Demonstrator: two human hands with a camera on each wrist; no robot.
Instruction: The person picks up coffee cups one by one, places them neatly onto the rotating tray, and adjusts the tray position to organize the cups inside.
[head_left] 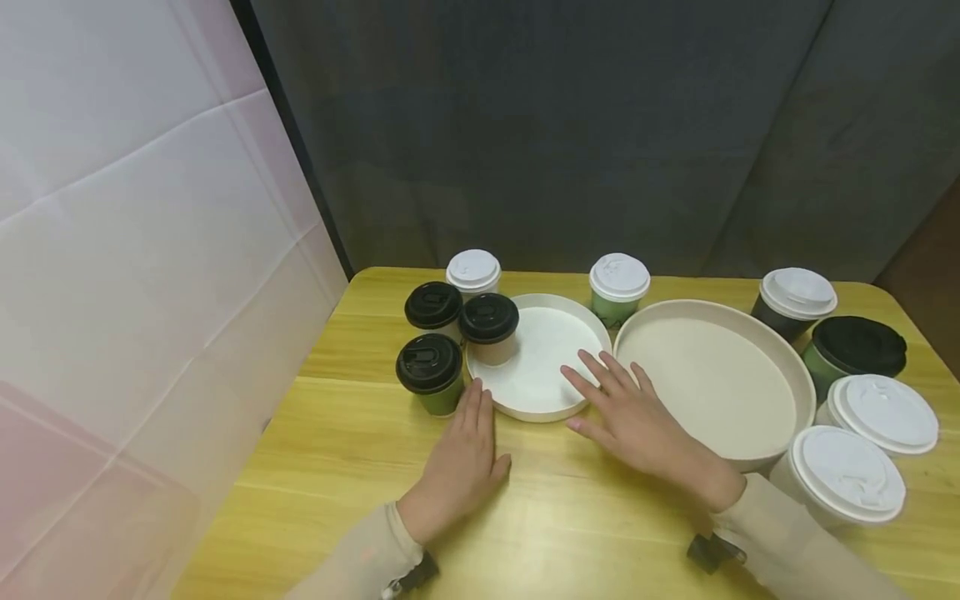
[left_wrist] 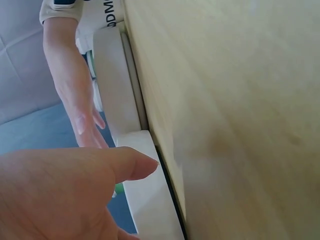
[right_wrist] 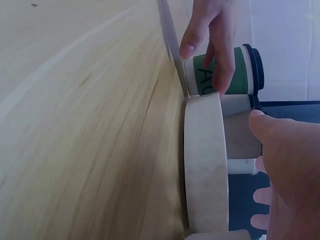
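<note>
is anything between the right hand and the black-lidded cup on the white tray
Nothing visible. The right hand is over the right side of the white tray, the black-lidded cup stands inside its left edge, and only bare tray shows between them in the head view.

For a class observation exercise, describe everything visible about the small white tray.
The white tray is shallow and round with a raised rim, perhaps plastic. It lies flat on the wooden table, beside the larger beige tray. A black-lidded cup stands inside, toward its left edge. Whether the left hand touches it is unclear.
</note>
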